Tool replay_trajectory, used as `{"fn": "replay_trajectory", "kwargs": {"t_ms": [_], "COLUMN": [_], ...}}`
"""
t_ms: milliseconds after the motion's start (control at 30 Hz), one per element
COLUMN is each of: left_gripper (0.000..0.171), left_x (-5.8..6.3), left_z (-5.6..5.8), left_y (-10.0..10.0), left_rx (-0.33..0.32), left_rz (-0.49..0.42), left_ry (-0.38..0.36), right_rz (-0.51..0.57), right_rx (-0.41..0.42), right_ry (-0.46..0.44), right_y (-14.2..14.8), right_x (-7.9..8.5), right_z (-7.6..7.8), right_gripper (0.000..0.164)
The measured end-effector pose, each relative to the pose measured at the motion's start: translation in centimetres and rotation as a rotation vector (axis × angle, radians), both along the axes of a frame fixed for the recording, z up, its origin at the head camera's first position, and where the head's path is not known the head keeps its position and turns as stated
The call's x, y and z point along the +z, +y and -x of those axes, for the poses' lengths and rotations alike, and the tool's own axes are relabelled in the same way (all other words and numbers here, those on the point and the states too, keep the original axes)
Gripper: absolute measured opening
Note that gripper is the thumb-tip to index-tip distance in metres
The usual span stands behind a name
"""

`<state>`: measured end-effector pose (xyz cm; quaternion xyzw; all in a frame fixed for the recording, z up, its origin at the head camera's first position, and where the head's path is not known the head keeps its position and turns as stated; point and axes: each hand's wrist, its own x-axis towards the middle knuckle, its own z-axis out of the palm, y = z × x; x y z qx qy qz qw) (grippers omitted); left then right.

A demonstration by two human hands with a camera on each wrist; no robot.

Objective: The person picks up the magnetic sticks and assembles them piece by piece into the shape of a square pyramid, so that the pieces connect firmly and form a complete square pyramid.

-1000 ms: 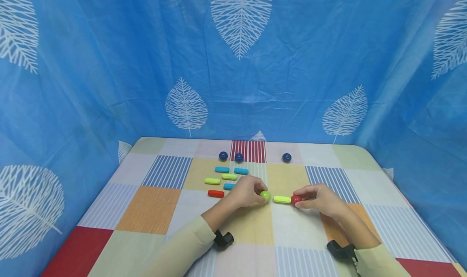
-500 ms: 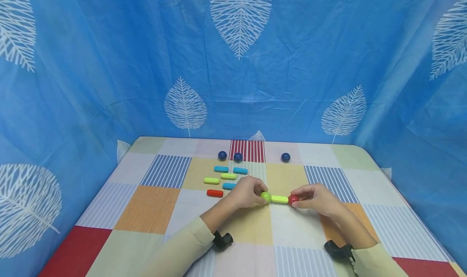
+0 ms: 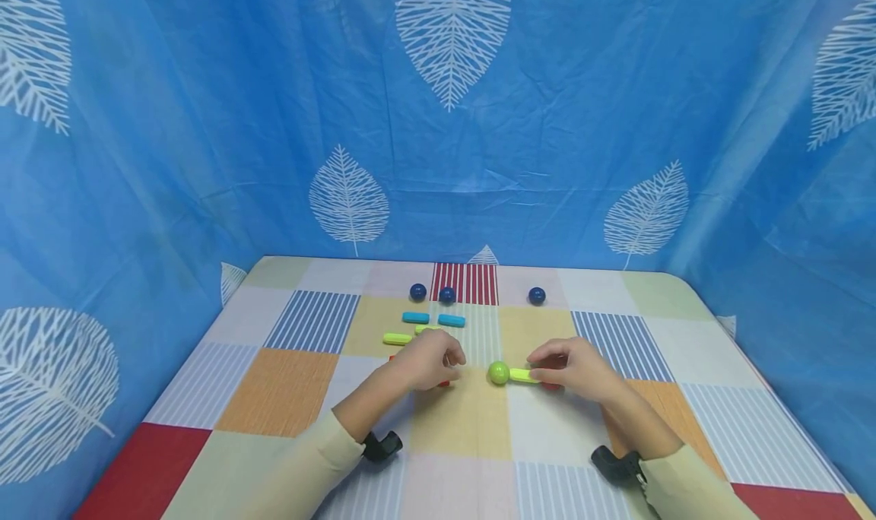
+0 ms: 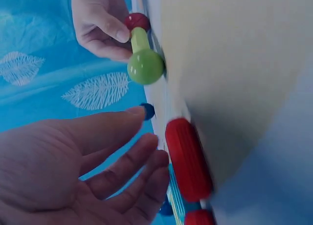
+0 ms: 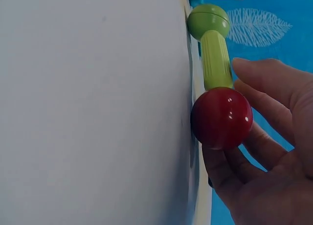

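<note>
A green ball (image 3: pixel 498 372), a yellow-green rod (image 5: pixel 215 61) and a red ball (image 5: pixel 222 118) stand joined in a line. My right hand (image 3: pixel 578 366) curls around the red-ball end, its thumb by the rod; the exact contact of the fingertips is hard to see. My left hand (image 3: pixel 427 360) hovers with loosely bent fingers, holding nothing. Just beside those fingers lies a red rod (image 4: pixel 188 159), with the end of another red rod (image 4: pixel 199 217) near it. In the head view the left hand covers most of both red rods.
Two blue rods (image 3: pixel 416 317) and two yellow-green rods (image 3: pixel 397 339) lie behind the left hand. Dark blue balls (image 3: pixel 537 296) sit farther back on the patchwork cloth (image 3: pixel 465 429). Blue leaf-print curtain (image 3: pixel 547 125) encloses the table's back and sides.
The rod and red ball moved left until the rod met the green ball. My left hand then let go of the green ball and moved left. The right-hand fingers shifted left toward the rod.
</note>
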<state>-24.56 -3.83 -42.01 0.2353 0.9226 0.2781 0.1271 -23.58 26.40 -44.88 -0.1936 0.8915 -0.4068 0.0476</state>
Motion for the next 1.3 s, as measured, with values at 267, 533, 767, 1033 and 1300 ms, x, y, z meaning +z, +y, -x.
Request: {"fn": "replay_trajectory", "kwargs": {"t_ms": [267, 533, 767, 1033, 1300], "left_gripper": [0.019, 0.022, 0.02, 0.018, 0.016], "left_x": [-0.2, -0.1, -0.4, -0.6, -1.2], "left_z": [-0.9, -1.6, -1.3, -0.6, 0.5], "left_y": [-1.2, -1.4, -1.5, -1.4, -0.6], "left_rx": [0.003, -0.034, -0.052, -0.039, -0.089], "left_rz": [0.136, 0.235, 0.211, 0.077, -0.013], "left_ry": [0.005, 0.088, 0.098, 0.019, 0.09], "right_rz": [0.003, -0.044, -0.034, -0.071, 0.007], "right_rx": [0.061, 0.093, 0.071, 0.032, 0.014], "right_ry": [-0.087, -0.128, -0.139, -0.141, -0.214], "right_y": [-0.8, -1.3, -1.4, -1.0, -0.8], "right_x": [0.2, 0.6, 0.7, 0.9, 0.9], "right_z": [0.4, 0.3, 0.1, -0.1, -0.3], "right_gripper": [0.021, 0.02, 0.019, 0.018, 0.029]}}
